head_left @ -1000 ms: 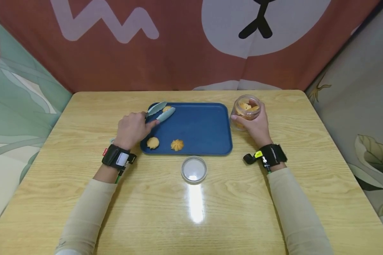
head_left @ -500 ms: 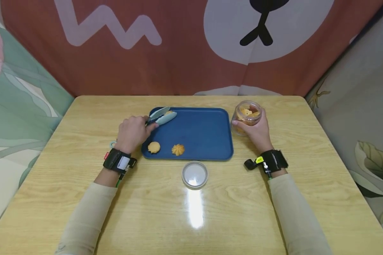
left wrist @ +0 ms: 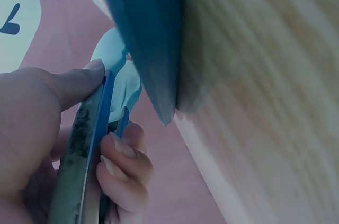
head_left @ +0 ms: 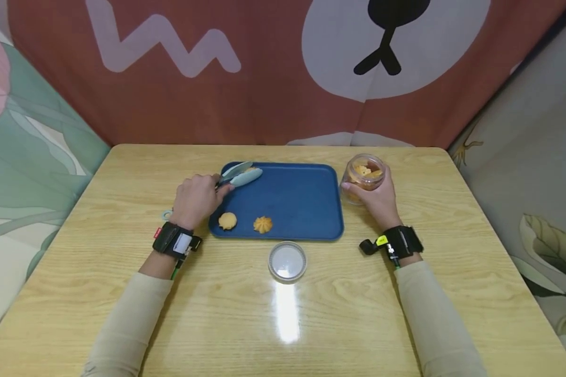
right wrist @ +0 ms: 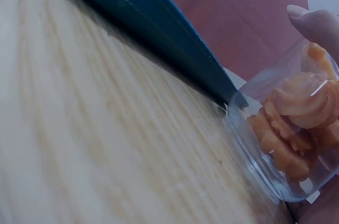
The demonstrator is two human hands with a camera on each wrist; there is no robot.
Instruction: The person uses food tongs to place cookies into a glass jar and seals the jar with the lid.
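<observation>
My left hand point(head_left: 195, 200) grips light-blue tongs point(head_left: 246, 177) over the back left corner of a blue tray point(head_left: 297, 201). A cookie point(head_left: 251, 169) lies between the tong tips, mostly hidden by them. In the left wrist view the thumb and curled fingers squeeze the handles of the tongs point(left wrist: 87, 144). To the right of the tray, my right hand point(head_left: 381, 199) holds a clear jar point(head_left: 364, 172) with several cookies point(right wrist: 296, 113) inside. Its mouth is uncovered. A round cookie point(head_left: 227, 221) and a swirled cookie point(head_left: 262, 224) rest along the tray's front side.
A clear round lid point(head_left: 287, 262) lies on the wooden table point(head_left: 226, 314) just in front of the tray. A printed curtain point(head_left: 264, 104) hangs behind the table's far edge, with patterned cloth at both sides.
The tongs' tips have closed together around the cookie at the back left corner. The right hand stays on the jar. The whole scene has shifted slightly downward in the head view.
</observation>
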